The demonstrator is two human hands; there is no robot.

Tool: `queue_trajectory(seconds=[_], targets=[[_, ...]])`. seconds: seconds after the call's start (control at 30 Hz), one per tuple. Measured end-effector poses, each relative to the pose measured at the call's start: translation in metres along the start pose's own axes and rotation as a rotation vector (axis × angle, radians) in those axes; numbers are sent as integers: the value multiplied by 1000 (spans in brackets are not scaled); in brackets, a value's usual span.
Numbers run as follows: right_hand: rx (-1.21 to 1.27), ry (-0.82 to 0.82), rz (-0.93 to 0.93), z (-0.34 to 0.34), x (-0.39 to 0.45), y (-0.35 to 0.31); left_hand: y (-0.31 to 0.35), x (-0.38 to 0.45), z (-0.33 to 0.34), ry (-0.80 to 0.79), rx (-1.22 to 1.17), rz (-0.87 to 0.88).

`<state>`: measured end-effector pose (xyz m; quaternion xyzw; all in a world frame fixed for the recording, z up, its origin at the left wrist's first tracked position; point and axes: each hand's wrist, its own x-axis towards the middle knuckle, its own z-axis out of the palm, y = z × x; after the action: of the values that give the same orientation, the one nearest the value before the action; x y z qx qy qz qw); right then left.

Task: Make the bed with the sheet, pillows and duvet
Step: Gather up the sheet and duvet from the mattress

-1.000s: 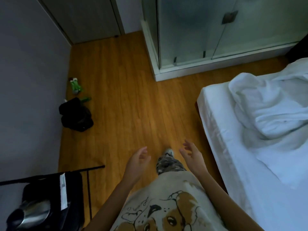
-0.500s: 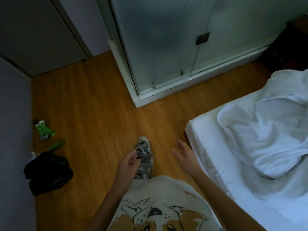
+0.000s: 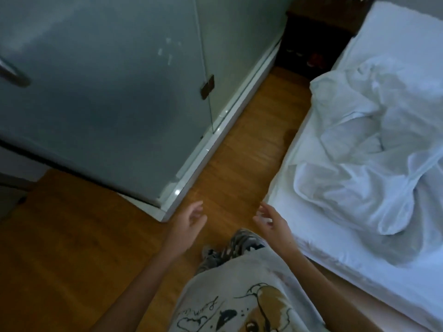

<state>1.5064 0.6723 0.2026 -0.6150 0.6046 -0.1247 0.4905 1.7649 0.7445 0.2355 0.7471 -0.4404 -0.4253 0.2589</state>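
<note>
I see my left hand (image 3: 189, 219) and right hand (image 3: 272, 220) spread, gripping nothing, above the wooden floor (image 3: 239, 149). The crumpled white duvet (image 3: 364, 149) lies on the white-sheeted bed (image 3: 335, 255).

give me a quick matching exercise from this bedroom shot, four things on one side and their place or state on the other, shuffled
Things:
1. duvet
2. left hand
3. glass door
4. right hand

Place or state:
A. frosted, standing left of the floor strip
B. crumpled in a heap on the bed
C. open, empty, close to the mattress edge
D. open, empty, over the wooden floor near the enclosure's corner

Pairs: 1-B, 2-D, 3-A, 4-C
</note>
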Motion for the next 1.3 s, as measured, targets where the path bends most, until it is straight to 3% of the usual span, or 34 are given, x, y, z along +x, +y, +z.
queue_trajectory(seconds=[0.27,0.67,1.03,1.3], targets=[[66,107,95,-10,115,-37,53,152,-18,-123,94,90],[269,317,214,-125,297,-82,194,381,19,-346,208,196],[428,795,597,-180,362,-60,324,572,106,-797,376,421],[630,1214,800,-209,400,-100,434,637,185,-1197,631,746]])
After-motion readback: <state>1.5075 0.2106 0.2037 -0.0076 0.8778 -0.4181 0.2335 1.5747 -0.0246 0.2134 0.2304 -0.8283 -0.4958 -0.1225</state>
